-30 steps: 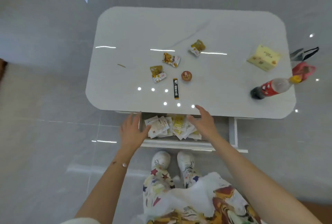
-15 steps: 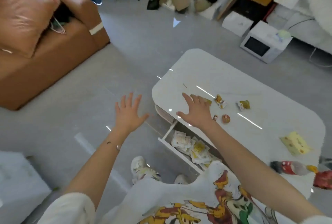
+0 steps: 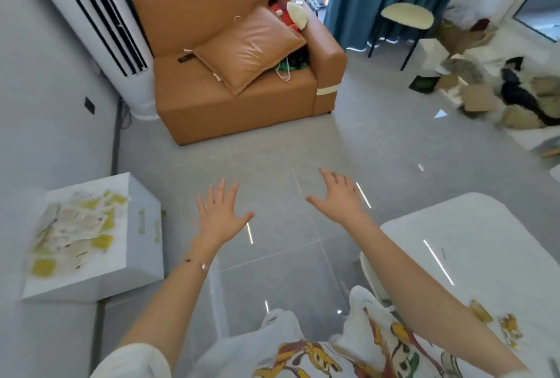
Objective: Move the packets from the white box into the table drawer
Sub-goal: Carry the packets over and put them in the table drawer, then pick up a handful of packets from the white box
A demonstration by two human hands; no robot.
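The white box [image 3: 142, 241] stands on the floor at the lower left, its top covered with several white and yellow packets [image 3: 72, 226]. My left hand [image 3: 222, 215] hovers over the grey floor to the right of the box, fingers spread and holding nothing. My right hand [image 3: 339, 199] is also spread and holds nothing, further right, above the floor by the white table [image 3: 472, 244]. The table's corner fills the lower right; two small snack packets [image 3: 512, 327] lie on it. The drawer is hidden from view.
An orange sofa [image 3: 239, 80] with a cushion stands ahead. A tall white air conditioner [image 3: 100, 20] stands by the left wall. Two stools [image 3: 407, 18] and a pile of boxes and clutter [image 3: 497, 95] sit at the right. Grey tiled floor lies between.
My view has swung left, away from the table and open drawer toward the white box. Both hands left the drawer and now hover spread over the floor.
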